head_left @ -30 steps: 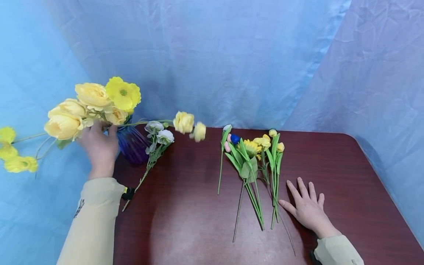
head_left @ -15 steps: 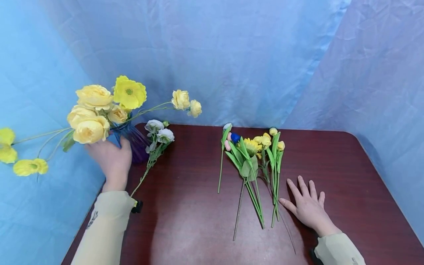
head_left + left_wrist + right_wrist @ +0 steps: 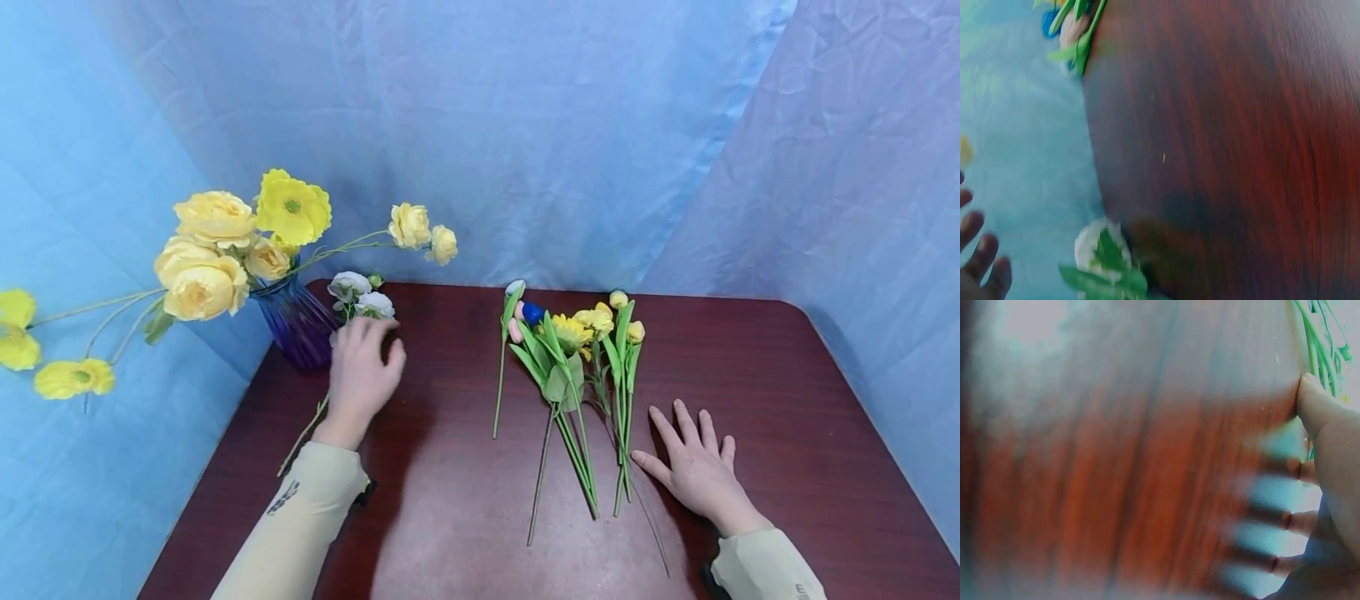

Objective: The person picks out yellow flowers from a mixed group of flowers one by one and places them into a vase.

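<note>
My left hand [image 3: 365,371] hovers over a white artificial flower stem [image 3: 375,305], fingers loosely bent and holding nothing; it covers the middle of the stem. In the left wrist view, its fingertips [image 3: 984,250] stand apart from the white bloom [image 3: 1102,247]. Just to the left, a blue-purple glass vase [image 3: 298,327] tilts on the table and bears pale yellow roses [image 3: 206,292] and bright yellow poppies [image 3: 294,208]. Flat on the table, my right hand [image 3: 701,475] rests with fingers spread. Its thumb lies beside the stems of yellow tulips [image 3: 621,392].
In the middle of the dark red wooden table [image 3: 450,500] lie a sunflower-like yellow flower [image 3: 567,333], a blue tulip [image 3: 532,313] and a single white tulip [image 3: 514,289]. Blue cloth [image 3: 480,150] hangs behind and at both sides.
My left hand has let go of the yellow flowers at the vase and moved right, over the white flower stem. The bouquet shifted right, then settled. My right hand stays put.
</note>
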A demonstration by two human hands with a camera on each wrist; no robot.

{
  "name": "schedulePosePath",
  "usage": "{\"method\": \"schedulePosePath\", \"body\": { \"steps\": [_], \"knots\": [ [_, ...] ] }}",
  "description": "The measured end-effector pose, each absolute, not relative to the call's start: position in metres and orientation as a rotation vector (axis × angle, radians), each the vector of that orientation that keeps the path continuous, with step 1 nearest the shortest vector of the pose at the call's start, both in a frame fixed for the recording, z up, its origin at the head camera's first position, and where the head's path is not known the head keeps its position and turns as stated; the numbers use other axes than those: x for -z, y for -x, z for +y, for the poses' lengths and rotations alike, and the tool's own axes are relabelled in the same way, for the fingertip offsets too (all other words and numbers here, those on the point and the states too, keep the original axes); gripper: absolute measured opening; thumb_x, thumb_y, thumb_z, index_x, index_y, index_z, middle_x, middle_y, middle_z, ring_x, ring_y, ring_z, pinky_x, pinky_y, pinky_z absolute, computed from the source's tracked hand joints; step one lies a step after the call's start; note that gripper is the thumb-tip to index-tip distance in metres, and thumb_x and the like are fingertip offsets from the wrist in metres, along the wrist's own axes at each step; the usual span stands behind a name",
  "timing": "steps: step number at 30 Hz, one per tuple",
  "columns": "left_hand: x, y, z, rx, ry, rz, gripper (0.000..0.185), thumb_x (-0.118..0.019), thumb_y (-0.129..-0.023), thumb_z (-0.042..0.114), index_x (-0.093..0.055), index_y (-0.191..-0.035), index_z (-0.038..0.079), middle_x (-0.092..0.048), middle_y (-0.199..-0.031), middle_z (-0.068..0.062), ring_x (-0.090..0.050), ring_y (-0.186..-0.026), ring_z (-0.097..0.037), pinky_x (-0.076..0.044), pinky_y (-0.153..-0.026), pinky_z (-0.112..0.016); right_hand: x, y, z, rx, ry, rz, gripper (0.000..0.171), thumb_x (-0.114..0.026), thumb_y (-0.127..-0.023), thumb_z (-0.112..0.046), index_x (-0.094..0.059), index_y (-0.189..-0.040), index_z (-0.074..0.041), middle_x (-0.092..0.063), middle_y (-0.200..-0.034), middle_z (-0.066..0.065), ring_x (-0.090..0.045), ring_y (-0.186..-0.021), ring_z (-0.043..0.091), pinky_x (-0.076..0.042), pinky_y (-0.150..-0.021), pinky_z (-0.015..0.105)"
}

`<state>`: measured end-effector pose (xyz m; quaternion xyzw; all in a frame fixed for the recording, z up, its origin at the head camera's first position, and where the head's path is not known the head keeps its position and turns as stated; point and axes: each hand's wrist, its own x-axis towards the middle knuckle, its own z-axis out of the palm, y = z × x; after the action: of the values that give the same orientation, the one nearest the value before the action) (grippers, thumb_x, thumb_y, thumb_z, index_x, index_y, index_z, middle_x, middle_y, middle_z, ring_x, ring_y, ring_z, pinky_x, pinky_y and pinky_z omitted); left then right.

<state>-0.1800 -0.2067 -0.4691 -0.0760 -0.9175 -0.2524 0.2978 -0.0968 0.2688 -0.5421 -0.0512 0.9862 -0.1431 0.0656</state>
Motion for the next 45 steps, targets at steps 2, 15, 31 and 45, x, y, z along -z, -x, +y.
{"method": "schedulePosePath", "body": {
  "steps": [2,15,31,45],
  "knots": [
    [0.472,0.179,-0.193,0.654,0.287,-2.53,0.026,-0.064,-0.093,0.014,-0.072,-0.117,0.01,-0.064,-0.11,-0.013,-0.056,-0.098,-0.041,-0.046,-0.088,-0.052,0.542,0.097,0.269,0.428,0.152,2.974,0.089,-0.053,-0.096,-0.068,-0.028,-0.161,-0.013,-0.013,-0.164,0.032,-0.005,-0.145,0.064,-0.004,-0.102,0.086],
    [0.475,0.177,-0.123,0.564,0.569,-2.836,0.03,-0.064,-0.1,0.025,-0.07,-0.129,0.02,-0.065,-0.113,-0.003,-0.055,-0.1,-0.024,-0.051,-0.089,-0.042,0.537,0.096,0.267,0.374,0.139,2.969,0.091,-0.05,-0.094,-0.073,-0.03,-0.16,-0.014,-0.016,-0.164,0.031,-0.009,-0.144,0.063,-0.008,-0.103,0.084],
    [0.468,0.173,-0.053,0.451,0.935,-2.704,0.03,-0.06,-0.102,0.024,-0.071,-0.13,0.023,-0.064,-0.115,-0.001,-0.056,-0.095,-0.021,-0.049,-0.079,-0.033,0.53,0.097,0.266,0.316,0.12,2.969,0.093,-0.05,-0.092,-0.076,-0.031,-0.16,-0.016,-0.019,-0.163,0.029,-0.014,-0.145,0.06,-0.012,-0.099,0.086],
    [0.48,0.166,-0.003,0.228,1.046,-2.855,0.034,-0.054,-0.106,0.039,-0.064,-0.139,0.036,-0.062,-0.112,0.003,-0.049,-0.086,-0.015,-0.045,-0.069,-0.026,0.533,0.099,0.269,0.303,0.125,2.976,0.09,-0.05,-0.093,-0.074,-0.031,-0.159,-0.016,-0.02,-0.162,0.031,-0.015,-0.143,0.061,-0.013,-0.098,0.086]
  ]
}}
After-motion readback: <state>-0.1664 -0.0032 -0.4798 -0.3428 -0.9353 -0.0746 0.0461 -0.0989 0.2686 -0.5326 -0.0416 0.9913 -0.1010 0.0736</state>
